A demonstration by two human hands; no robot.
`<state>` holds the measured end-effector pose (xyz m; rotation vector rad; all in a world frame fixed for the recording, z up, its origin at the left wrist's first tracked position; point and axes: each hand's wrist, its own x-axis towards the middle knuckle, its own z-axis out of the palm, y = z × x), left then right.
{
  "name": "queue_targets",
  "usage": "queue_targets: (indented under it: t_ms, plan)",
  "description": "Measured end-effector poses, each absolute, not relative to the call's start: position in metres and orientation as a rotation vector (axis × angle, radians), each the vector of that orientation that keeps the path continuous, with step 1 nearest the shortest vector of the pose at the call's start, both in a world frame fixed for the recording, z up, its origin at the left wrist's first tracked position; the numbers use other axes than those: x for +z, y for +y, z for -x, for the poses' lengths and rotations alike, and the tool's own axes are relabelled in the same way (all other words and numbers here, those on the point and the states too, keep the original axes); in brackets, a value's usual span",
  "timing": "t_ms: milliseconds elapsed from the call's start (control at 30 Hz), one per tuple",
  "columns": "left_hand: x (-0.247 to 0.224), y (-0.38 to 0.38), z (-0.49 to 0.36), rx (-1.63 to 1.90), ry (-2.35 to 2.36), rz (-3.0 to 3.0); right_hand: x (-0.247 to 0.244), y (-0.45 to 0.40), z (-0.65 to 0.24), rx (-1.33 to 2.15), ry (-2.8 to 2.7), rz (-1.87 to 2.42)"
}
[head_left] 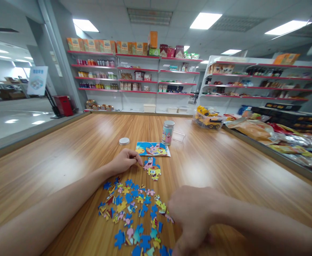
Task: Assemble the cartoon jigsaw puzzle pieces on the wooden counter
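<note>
My left hand [126, 160] rests on the table with its fingers curled in. Its index fingertip is close to the left edge of a small joined section of jigsaw puzzle [153, 171], which shows pink and yellow cartoon figures. Whether a piece is inside the curled fingers is hidden. Blurred by motion, my right hand [193, 209] is low over the table, right of the loose jigsaw pieces [129, 197]; its fingers are mostly hidden. Beyond the joined section lies a picture sheet [153, 149] with the cartoon. A printed tin [168, 133] stands at its back right corner.
A round silver lid [124, 141] lies behind my left hand. Right of the tin is a clear rectangular frame [178, 137]. A clear bin [208, 120] holds yellow toy trucks. Packaged snacks [262, 132] line the right side, and stocked shelves [137, 69] stand at the back.
</note>
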<state>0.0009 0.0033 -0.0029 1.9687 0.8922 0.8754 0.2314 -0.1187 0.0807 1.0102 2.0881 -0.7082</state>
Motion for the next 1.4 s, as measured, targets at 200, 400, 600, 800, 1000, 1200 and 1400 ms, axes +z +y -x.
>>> queue_targets:
  t_ms: [200, 400, 600, 800, 1000, 1200, 1400]
  plan:
    - [-0.002, 0.003, -0.001, 0.88, 0.892, -1.972, 0.085, -0.137, -0.227, -0.551, 2.224, -1.185]
    - [-0.004, 0.004, 0.0, 0.874, 0.896, -1.971, 0.085, -0.15, -0.221, -0.341, 2.343, -0.959]
    - [-0.004, 0.004, 0.0, 0.864, 0.903, -1.971, 0.082, -0.148, -0.213, -0.375, 2.319, -0.983]
    - [-0.004, 0.004, -0.001, 0.884, 0.907, -1.971, 0.063, -0.078, -0.243, -1.226, 1.778, -0.785]
    - [-0.005, 0.005, -0.001, 0.883, 0.886, -1.995, 0.051, -0.051, -0.261, -1.307, 2.145, -1.263]
    - [-0.007, 0.006, 0.0, 0.88, 0.873, -2.056, 0.042, -0.062, -0.252, -1.193, 2.276, -1.488]
    - [-0.004, -0.005, -0.006, 0.881, 0.763, -2.358, 0.044, -0.064, -0.251, -1.278, 2.272, -1.379]
